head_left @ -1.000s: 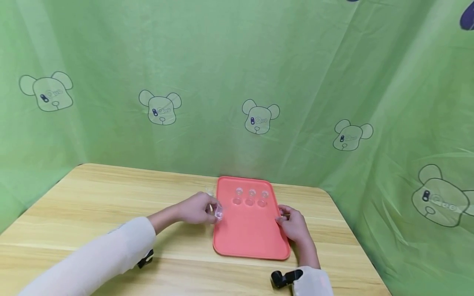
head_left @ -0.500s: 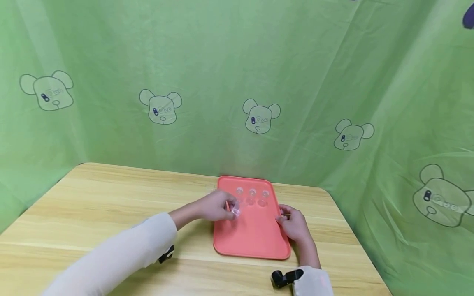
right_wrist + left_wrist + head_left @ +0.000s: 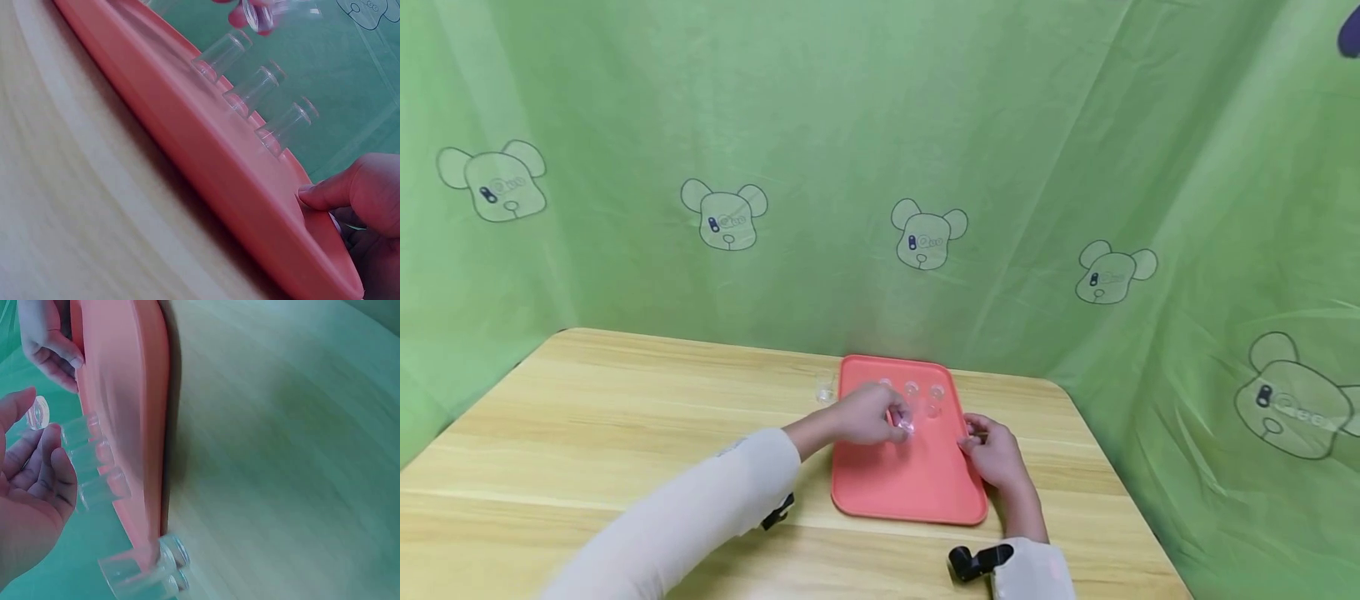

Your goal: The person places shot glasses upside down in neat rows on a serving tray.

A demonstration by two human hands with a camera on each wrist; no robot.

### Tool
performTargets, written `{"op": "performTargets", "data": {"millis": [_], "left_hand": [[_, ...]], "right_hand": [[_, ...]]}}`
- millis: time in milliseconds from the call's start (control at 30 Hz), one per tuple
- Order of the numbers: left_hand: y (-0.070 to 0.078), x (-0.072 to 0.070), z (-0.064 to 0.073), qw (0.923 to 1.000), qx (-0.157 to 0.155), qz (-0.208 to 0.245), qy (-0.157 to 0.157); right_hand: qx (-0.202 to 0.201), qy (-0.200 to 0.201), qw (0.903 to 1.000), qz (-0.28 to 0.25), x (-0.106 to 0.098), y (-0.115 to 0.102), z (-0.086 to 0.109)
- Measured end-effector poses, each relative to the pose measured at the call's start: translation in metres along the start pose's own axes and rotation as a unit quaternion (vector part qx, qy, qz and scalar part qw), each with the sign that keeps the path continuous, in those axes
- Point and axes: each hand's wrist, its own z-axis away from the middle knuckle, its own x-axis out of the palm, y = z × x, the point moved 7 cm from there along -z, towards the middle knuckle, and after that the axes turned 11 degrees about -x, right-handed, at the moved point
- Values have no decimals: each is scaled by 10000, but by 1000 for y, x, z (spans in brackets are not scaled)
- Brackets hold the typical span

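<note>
Red tray [image 3: 910, 500] gripped, the right hand [image 3: 996, 454] is bracing; the left hand [image 3: 867, 415] is pinching a cup [image 3: 39, 414] (best held level).

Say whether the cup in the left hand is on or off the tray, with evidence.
Off. The left hand holds the cup above the tray; the right wrist view shows green cloth between them.

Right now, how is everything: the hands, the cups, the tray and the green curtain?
Tray: lying on the table
Held cup: above the tray
Left hand: pinching that cup
Right hand: gripping the tray's edge
Tray cups: standing in a row
Cups beside the tray: standing on the table
Curtain: hanging, wrinkled
</note>
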Motion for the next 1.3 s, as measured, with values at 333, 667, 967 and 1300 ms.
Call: {"op": "performTargets", "data": {"millis": [333, 667, 967, 1300], "left_hand": [[2, 13, -14, 9989, -291, 346, 119], [-3, 24, -23, 9953, -734, 597, 225], [-7, 26, -25, 9938, -951, 453, 347], [1, 22, -27, 9951, -691, 115, 705]], "right_hand": [[-11, -28, 10000, -11, 0, -2, 1], [149, -88, 9998, -60, 0, 0, 2], [162, -105, 9998, -93, 1, 0, 0], [156, -110, 9998, -81, 2, 0, 0]]}}
